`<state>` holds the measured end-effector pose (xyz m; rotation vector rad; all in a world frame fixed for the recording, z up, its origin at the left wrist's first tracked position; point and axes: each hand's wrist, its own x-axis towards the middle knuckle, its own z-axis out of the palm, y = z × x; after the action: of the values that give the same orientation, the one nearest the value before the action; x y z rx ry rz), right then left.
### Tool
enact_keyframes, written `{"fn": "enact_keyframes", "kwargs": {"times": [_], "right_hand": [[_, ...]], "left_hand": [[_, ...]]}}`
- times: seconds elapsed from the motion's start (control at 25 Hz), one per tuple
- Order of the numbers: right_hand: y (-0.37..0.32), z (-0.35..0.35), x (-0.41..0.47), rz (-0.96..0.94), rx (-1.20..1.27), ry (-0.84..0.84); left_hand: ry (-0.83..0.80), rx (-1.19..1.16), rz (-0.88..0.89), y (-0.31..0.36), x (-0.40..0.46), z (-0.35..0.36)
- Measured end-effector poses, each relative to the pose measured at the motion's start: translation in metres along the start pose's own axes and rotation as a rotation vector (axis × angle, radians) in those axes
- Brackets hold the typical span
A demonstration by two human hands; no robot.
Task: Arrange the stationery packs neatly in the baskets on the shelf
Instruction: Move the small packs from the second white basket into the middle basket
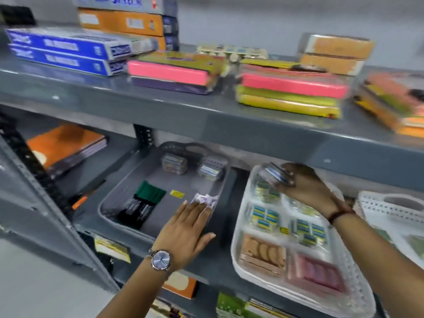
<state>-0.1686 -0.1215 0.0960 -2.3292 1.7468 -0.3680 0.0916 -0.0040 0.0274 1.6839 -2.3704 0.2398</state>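
Note:
A grey basket sits on the middle shelf with a green-and-black marker pack, two clear packs at its back and a small yellow label. My left hand reaches over its front rim, fingertips pressing a small purple-and-white pack. To the right stands a white basket filled with blue-yellow packs, rubber bands and pink items. My right hand hovers above its far end, closed on a clear pack with blue contents.
The grey upper shelf overhangs both baskets and carries coloured paper packs and boxes. Another white basket stands at far right. Notebooks lie at the left of the middle shelf. More goods fill the shelf below.

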Motion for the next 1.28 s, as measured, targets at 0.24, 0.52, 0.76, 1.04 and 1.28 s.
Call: {"fn": "enact_keyframes", "kwargs": {"times": [0.24, 0.52, 0.76, 1.04, 1.28], "right_hand": [[-0.1, 0.072, 0.11, -0.101, 0.049, -0.09], [-0.106, 0.122, 0.155, 0.02, -0.258, -0.082], [-0.099, 0.134, 0.163, 0.05, -0.249, -0.12], [-0.059, 0.088, 0.104, -0.036, -0.21, 0.07], [0.094, 0.014, -0.038, 0.275, -0.224, 0.27]], "left_hand": [[-0.069, 0.016, 0.071, -0.029, -0.013, 0.028], [-0.081, -0.009, 0.09, -0.033, -0.011, 0.038], [-0.089, -0.017, 0.111, -0.036, -0.014, 0.04], [0.051, -0.064, 0.079, -0.01, 0.004, 0.01], [0.007, -0.097, 0.29, 0.103, 0.034, 0.0]]}}
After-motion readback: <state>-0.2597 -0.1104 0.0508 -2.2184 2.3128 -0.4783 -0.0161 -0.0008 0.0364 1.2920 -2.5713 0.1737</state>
